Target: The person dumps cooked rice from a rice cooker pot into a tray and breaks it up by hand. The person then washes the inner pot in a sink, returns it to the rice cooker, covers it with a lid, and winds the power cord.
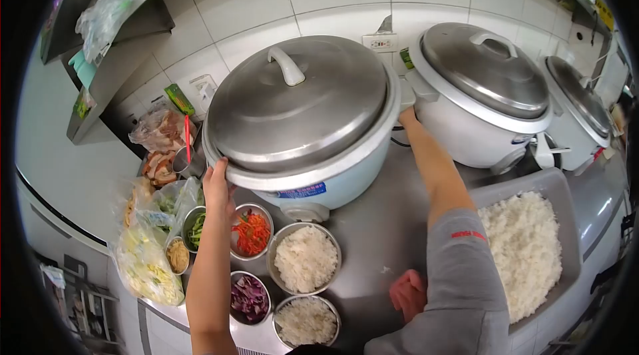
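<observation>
A large rice cooker [319, 185] with a domed metal lid [299, 108] stands between my arms at the back of the steel counter. My left hand [217, 185] is closed against its left side, just under the rim. At the right side, my right hand [407, 115] grips the cooker near its side handle [406, 95]; most of those fingers are hidden. Just in front of the cooker are a bowl of shredded carrot [251, 232], two bowls of white rice [306, 258] [306, 322] and a bowl of purple cabbage [249, 297].
To the right stand a second rice cooker [466, 118] and a third [579, 115], behind a grey tub [569, 242] holding cooked rice. Bagged cabbage [150, 255], chopped greens [194, 230] and bagged meat [160, 132] crowd the left. A red cloth [407, 294] lies on the counter.
</observation>
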`<state>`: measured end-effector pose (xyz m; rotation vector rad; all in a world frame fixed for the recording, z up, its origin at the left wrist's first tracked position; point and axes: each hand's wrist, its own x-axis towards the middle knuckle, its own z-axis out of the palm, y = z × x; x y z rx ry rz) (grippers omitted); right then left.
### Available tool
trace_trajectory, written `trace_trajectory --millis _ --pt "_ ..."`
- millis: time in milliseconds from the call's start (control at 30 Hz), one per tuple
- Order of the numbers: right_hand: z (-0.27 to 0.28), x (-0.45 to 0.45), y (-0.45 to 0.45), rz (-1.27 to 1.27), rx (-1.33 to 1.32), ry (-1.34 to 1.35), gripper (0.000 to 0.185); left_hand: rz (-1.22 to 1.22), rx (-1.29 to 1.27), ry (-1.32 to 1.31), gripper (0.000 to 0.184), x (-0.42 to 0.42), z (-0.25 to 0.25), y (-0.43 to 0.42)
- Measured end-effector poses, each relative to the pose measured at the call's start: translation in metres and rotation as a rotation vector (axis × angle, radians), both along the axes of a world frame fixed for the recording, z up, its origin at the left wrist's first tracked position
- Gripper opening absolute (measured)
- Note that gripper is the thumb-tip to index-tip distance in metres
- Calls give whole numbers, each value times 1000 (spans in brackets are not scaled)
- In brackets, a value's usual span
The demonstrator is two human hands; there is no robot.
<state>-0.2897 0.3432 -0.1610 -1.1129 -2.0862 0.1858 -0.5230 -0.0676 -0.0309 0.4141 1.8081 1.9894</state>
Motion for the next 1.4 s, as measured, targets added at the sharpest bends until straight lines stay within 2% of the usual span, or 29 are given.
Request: trace_trajectory --millis 167,400,433,500,533,600,700,733,767,800,833,867,933,1000,1033,1100,1133,1167,1233,1267,1300,1333,1367,1400 --pt "-10 -24 23 58 -127 -188 31 -7 123 34 36 -7 -10 0" --pt "-64 -6 39 190 -204 -280 33 -71 170 31 28 -3 -5 -1" --pt "-49 -6 25 188 -206 -267 33 -74 168 44 28 -3 -4 -1" --pt "-26 -7 -4 12 -104 -330 36 -51 152 47 28 -2 -4 -1" --pt "-29 -11 -3 14 -111 -324 36 -59 158 45 28 -4 -6 -1" --pt "-35 -16 3 57 -355 -249 40 -48 149 59 29 -4 -5 1" --pt "-81 -23 67 111 -217 -177 43 -40 128 79 33 -8 -9 -1" --pt "-38 -7 36 13 -379 -19 43 -42 105 92 37 -11 -11 -1" --pt "-41 -5 39 1 -366 -25 43 -52 119 85 37 -13 -12 0" --pt "-56 -5 47 -3 -206 118 43 -36 101 95 34 -13 -13 0" --pt "-42 4 37 -7 -40 258 42 -23 85 105 31 -11 -12 1" --pt "-31 21 22 18 -349 161 41 -37 103 97 31 -7 -10 2" --pt "-3 56 -36 221 -721 279 42 -3 38 113 31 1 -3 2" --pt "37 90 -94 169 -747 -51 46 7 -2 157 30 8 4 2" --pt "54 103 -115 172 -732 -62 46 2 -42 177 30 4 5 1" --pt "85 129 -147 342 -709 -282 46 24 -106 230 36 4 8 -1" --pt "102 136 -161 350 -696 -295 46 54 -201 271 41 -11 2 1" --pt "119 142 -175 297 -646 -159 45 86 -297 307 48 -26 -5 3" --pt "173 158 -214 279 -569 74 43 350 -440 509 63 -16 -5 6" --pt "204 163 -229 315 -539 174 43 404 -421 617 69 -17 -6 8" --pt "210 167 -223 444 -425 295 38 484 -392 764 70 6 11 2" --pt "224 169 -217 446 -293 283 37 539 -318 935 69 20 23 3" --pt "242 166 -223 460 -277 278 37 517 -152 1161 61 41 37 5" --pt "267 165 -236 431 -233 264 37 343 7 1345 54 64 59 7"
